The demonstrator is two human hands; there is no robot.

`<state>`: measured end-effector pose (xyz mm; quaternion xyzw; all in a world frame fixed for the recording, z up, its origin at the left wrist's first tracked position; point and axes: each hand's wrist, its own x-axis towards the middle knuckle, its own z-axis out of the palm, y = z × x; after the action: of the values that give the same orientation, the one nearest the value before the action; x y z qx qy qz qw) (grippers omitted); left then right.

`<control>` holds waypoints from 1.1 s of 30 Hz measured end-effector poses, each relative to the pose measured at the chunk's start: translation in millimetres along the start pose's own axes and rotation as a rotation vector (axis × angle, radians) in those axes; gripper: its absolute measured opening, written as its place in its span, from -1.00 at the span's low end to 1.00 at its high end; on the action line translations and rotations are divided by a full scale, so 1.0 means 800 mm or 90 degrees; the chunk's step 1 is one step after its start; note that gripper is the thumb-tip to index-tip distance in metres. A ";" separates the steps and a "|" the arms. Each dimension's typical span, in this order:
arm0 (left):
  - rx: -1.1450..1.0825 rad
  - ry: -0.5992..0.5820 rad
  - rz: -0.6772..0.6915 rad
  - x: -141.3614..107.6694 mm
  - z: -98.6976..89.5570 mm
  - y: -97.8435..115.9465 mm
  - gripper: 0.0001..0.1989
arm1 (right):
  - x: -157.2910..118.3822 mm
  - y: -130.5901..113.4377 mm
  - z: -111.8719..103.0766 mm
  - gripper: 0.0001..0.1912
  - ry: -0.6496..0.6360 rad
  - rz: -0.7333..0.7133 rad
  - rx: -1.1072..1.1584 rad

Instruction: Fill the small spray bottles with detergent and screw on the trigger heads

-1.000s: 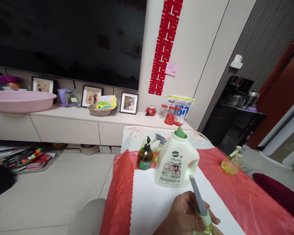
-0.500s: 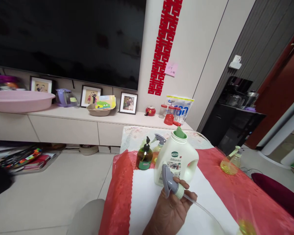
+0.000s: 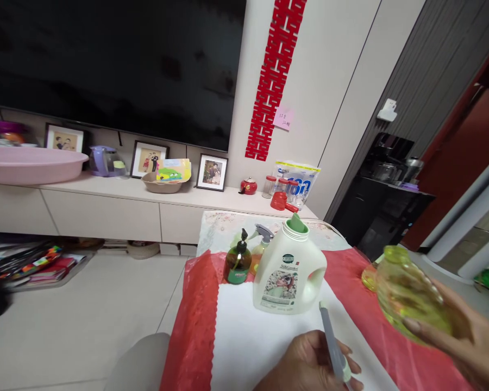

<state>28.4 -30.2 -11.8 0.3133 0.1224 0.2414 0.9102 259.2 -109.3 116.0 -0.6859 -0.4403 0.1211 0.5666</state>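
My left hand (image 3: pixel 309 364) holds a grey spray head (image 3: pixel 331 339) with a pale green collar, low over the white sheet (image 3: pixel 240 336). On the right, my right hand (image 3: pixel 460 336) is wrapped round a clear bottle (image 3: pixel 407 293) with yellow liquid, tilted and slightly blurred. The large white-green jug (image 3: pixel 289 271) stands uncapped on the sheet, a green spout in its mouth. Beside it are a dark pump bottle (image 3: pixel 238 260) and a spray bottle (image 3: pixel 261 247) partly hidden by the jug.
Another yellow container (image 3: pixel 369 278) sits on the red cloth (image 3: pixel 193 304), partly behind the held bottle. Beyond the table, a long cabinet (image 3: pixel 106 209) bears a pink basin (image 3: pixel 32 165), framed photos and jars. A grey rounded seat (image 3: pixel 140 361) is at lower left.
My left hand moved down and right, turning the spray head away from the jug's front. My right hand has come into view with the yellow-liquid bottle.
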 end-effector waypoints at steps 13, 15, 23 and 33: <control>-0.040 -0.021 0.017 -0.003 -0.008 0.011 -0.25 | 0.085 -0.118 0.083 -0.22 -0.165 -0.467 -0.402; -0.035 -0.016 0.015 -0.001 -0.009 0.011 -0.23 | 0.096 -0.119 0.086 -0.25 -0.166 -0.519 -0.422; -0.032 -0.015 0.017 0.001 -0.010 0.009 -0.24 | 0.110 -0.134 0.096 -0.31 -0.167 -0.633 -0.509; -0.039 -0.027 0.017 0.003 -0.014 0.006 -0.25 | 0.118 -0.143 0.101 -0.32 -0.183 -0.686 -0.569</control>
<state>24.5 -20.2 -17.7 0.2923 0.0914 0.2506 0.9184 207.3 11.5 222.0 -0.5166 -0.7958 -0.2789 0.1483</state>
